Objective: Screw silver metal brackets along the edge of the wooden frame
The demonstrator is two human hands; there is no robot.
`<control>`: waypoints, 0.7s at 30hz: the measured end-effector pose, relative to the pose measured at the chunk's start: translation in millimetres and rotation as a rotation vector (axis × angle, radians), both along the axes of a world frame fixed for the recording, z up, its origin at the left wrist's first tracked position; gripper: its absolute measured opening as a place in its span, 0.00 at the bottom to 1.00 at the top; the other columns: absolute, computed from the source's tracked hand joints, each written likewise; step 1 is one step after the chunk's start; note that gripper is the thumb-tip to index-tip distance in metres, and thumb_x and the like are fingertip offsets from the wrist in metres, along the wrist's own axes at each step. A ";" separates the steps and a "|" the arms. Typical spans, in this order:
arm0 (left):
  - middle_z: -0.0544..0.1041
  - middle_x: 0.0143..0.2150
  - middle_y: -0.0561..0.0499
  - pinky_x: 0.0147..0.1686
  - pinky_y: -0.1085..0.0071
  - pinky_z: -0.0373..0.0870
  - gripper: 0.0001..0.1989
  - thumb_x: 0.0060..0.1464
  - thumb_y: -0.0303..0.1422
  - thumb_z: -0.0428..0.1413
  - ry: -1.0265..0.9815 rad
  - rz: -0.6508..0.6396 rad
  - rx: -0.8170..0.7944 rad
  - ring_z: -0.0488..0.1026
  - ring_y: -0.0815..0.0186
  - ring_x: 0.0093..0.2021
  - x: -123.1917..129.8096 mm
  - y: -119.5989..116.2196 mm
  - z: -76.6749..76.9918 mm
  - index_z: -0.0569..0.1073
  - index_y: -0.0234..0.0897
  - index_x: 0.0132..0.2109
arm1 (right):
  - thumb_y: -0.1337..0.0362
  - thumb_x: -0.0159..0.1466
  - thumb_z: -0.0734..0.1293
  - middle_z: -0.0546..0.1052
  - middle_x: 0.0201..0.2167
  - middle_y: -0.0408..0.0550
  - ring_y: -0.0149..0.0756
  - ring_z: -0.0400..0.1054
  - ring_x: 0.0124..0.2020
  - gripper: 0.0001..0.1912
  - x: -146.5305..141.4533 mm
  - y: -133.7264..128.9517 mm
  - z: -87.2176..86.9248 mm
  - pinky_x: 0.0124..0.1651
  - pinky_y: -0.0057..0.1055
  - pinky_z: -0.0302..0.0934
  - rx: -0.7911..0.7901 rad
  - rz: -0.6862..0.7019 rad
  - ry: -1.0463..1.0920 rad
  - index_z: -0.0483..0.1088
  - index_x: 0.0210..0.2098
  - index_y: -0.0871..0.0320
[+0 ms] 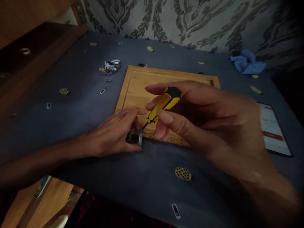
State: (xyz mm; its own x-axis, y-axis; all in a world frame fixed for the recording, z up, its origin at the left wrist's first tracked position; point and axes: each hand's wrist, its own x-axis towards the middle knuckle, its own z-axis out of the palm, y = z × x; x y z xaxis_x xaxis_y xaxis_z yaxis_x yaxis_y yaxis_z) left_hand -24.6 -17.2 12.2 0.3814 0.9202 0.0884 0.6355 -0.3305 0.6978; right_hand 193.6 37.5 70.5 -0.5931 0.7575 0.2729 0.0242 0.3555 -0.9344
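My right hand, closed on the screwdriver, slants its shaft down-left to the metal hinge at the wooden panel's near edge; my nearer left hand half-curls about the hinge, grip unclear.

On the dark blue tablecloth before me, the nearest white label bears dark capitals, seemingly ending in EY. The smaller labels and the phone at my right show writing too blurred to read.
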 end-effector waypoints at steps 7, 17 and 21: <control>0.80 0.49 0.49 0.56 0.57 0.76 0.29 0.54 0.28 0.70 0.023 -0.011 0.013 0.79 0.53 0.56 -0.5 -0.2 1.0 0.66 0.38 0.59 | 0.53 0.59 0.84 0.85 0.40 0.40 0.36 0.79 0.28 0.12 -5.4 -1.0 -6.4 0.28 0.33 0.80 0.100 -0.120 0.052 0.81 0.37 0.45; 0.80 0.48 0.50 0.60 0.55 0.75 0.30 0.52 0.29 0.71 -0.007 -0.003 -0.046 0.78 0.52 0.58 -1.2 0.5 2.6 0.66 0.40 0.56 | 0.54 0.65 0.81 0.83 0.30 0.36 0.32 0.77 0.24 0.07 0.5 4.7 -0.1 0.27 0.30 0.77 0.042 0.004 0.012 0.83 0.39 0.45; 0.81 0.48 0.51 0.60 0.55 0.75 0.32 0.52 0.30 0.71 -0.011 -0.017 -0.011 0.79 0.53 0.56 -2.1 0.8 -1.0 0.65 0.41 0.59 | 0.55 0.60 0.84 0.84 0.36 0.40 0.35 0.76 0.25 0.13 -3.1 -2.1 -3.0 0.24 0.35 0.74 0.158 -0.152 0.018 0.79 0.34 0.46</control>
